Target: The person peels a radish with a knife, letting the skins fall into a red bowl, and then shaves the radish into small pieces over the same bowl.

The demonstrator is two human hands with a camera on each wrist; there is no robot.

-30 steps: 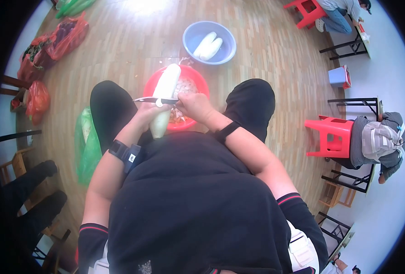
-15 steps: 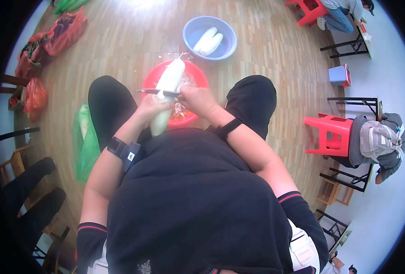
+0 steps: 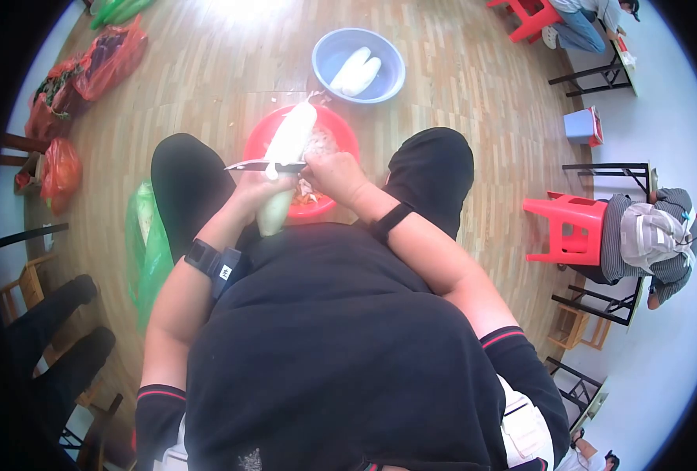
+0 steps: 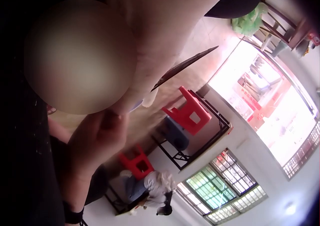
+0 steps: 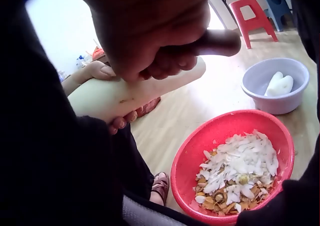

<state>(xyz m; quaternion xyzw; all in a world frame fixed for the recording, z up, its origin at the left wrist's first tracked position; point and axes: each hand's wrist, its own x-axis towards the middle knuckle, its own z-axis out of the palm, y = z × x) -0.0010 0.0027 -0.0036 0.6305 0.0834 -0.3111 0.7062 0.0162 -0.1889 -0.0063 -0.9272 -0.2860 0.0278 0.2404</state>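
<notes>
A long white radish (image 3: 292, 133) is held at a slant over the red basin by my left hand (image 3: 260, 193), which wraps its lower half. In the right wrist view, the radish (image 5: 125, 96) has pale skin with a small brown mark, and left fingertips show beneath it. My right hand (image 3: 336, 177) grips the dark handle of a knife (image 3: 245, 166), whose blade lies across the radish just above the left hand. A pale curl of peel (image 3: 271, 171) hangs at the blade. The left wrist view shows the knife blade (image 4: 185, 68) edge-on beyond the left hand.
The red basin (image 5: 182, 161) between my knees contains white and orange-brown peelings (image 5: 245, 156). Beyond it stands a blue-purple basin (image 3: 396, 78) with two peeled radishes (image 3: 356, 72). Bags (image 3: 113, 59) lie to the left; red stools (image 3: 572, 231) and seated people are at right.
The knife shifts slightly up the radish, then back down toward the left hand. The left hand keeps its grip on the radish, which is a little more slanted than at first.
</notes>
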